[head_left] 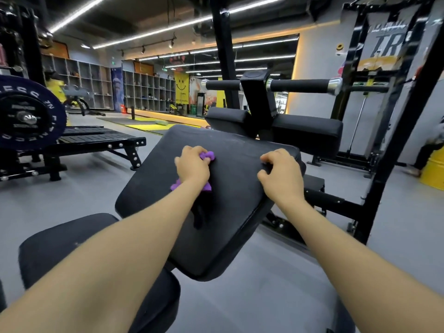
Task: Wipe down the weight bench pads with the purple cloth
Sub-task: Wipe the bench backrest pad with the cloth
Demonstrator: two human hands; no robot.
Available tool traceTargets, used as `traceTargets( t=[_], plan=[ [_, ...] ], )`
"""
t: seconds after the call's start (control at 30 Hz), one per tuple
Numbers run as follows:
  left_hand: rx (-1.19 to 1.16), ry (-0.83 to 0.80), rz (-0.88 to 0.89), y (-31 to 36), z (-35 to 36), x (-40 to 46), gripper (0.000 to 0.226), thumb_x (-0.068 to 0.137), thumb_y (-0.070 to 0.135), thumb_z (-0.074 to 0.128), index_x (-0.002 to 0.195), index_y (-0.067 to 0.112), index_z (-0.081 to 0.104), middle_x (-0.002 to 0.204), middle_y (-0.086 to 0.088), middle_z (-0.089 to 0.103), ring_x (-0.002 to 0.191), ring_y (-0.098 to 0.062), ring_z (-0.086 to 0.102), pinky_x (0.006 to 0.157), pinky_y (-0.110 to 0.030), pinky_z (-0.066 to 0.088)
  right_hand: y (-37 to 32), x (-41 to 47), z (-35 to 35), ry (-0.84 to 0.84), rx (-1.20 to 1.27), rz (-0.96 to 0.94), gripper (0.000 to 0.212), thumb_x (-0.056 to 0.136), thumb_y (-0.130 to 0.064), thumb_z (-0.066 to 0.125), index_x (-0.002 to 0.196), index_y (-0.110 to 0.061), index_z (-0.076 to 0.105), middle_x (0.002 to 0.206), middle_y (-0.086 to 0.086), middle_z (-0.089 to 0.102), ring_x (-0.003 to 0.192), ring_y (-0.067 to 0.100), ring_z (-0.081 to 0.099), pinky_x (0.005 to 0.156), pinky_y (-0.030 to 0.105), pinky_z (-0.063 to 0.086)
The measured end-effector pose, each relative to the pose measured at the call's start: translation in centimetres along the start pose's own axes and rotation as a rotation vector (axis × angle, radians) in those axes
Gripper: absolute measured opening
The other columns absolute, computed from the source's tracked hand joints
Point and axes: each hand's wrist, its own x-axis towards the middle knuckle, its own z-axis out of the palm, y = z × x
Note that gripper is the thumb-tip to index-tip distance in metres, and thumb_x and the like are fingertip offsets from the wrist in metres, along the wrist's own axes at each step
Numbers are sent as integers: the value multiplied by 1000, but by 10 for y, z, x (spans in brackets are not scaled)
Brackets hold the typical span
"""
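Note:
A large black angled bench pad (235,212) fills the middle of the view. My left hand (192,165) grips a bunched purple cloth (207,155) and holds it against the pad's upper left part; bits of cloth show past my fingers and beside my wrist. On the pad's upper right edge rests my right hand (280,174), fingers curled over the rim. A lower black seat pad (60,241) lies at the bottom left. Two smaller black pads (310,127) sit behind the big one, under a bar with foam grips (298,85).
A black rack frame (394,140) stands to the right. On the left are a flat black bench (96,140) and a loaded barbell plate (26,116). Grey floor surrounds the machine. A yellow drum (432,169) and a person's legs are at the far right.

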Motion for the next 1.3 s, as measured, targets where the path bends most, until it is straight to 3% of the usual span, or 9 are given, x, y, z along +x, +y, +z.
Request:
traceTargets(
  t=[0.2, 0.3, 0.47, 0.57, 0.7, 0.87, 1.0, 1.17, 1.3],
  plan=[
    [-106, -257, 417, 20, -4, -61, 18, 85, 15, 66, 101, 20, 71, 103, 5, 56, 102, -22, 53, 92, -28, 41, 4, 4, 2, 23, 77, 0, 32, 84, -2, 58, 114, -10, 64, 115, 4, 58, 104, 20, 55, 85, 25, 43],
    [-46, -350, 554, 3, -22, -50, 18, 83, 11, 68, 100, 16, 72, 106, 1, 59, 99, -17, 55, 81, -11, 38, 1, 6, 3, 42, 63, 28, 35, 84, -1, 56, 116, -11, 63, 119, 4, 57, 111, 22, 53, 84, 29, 43],
    [16, -51, 68, -66, -44, 6, 22, 86, 7, 63, 106, 12, 70, 115, -4, 60, 109, -23, 57, 73, -7, 34, -17, -7, 21, -21, -141, -22, 32, 87, -2, 49, 114, -15, 60, 119, -1, 52, 118, 21, 40, 72, 34, 44],
    [39, 22, -31, -62, -34, -3, 20, 91, 10, 57, 106, 15, 68, 118, -2, 57, 114, -26, 48, 80, -13, 29, -30, -10, 35, -87, -237, -98, 33, 88, -2, 47, 114, -16, 59, 119, -1, 52, 114, 22, 43, 69, 33, 42],
    [-23, -106, 116, -48, -36, -34, 15, 87, 13, 64, 99, 17, 70, 98, 7, 53, 103, -21, 53, 84, -25, 43, -46, 0, 52, -155, -257, -115, 32, 88, -3, 48, 115, -16, 59, 121, 0, 53, 115, 23, 43, 69, 31, 36],
    [-51, -198, 255, -69, -54, -20, 17, 84, 9, 67, 100, 11, 72, 94, 7, 56, 82, -6, 52, 65, 0, 41, -54, 7, 62, -173, -289, -110, 26, 86, 1, 48, 105, -11, 62, 115, 3, 55, 112, 24, 44, 66, 32, 39],
    [-22, 53, -80, -84, -49, -1, 14, 89, 18, 62, 100, 19, 69, 107, 1, 56, 101, -20, 52, 73, -21, 43, -49, -3, 63, -157, -242, -132, 29, 86, 3, 45, 105, -11, 62, 114, 2, 54, 110, 24, 44, 66, 33, 39],
    [-158, -132, 91, -48, -37, -49, 12, 83, 17, 69, 94, 21, 72, 91, 12, 51, 102, -24, 54, 84, -41, 53, -38, -13, 49, -172, -251, -154, 32, 88, -1, 47, 112, -15, 62, 118, 1, 54, 114, 23, 44, 71, 34, 41],
    [-154, -262, 345, -38, -46, -77, 17, 84, 12, 68, 101, 13, 72, 89, 9, 50, 90, -14, 52, 68, -6, 47, -32, -9, 34, -141, -288, -145, 33, 88, -4, 49, 115, -15, 63, 120, 5, 55, 115, 28, 45, 81, 37, 42]
  ],
)
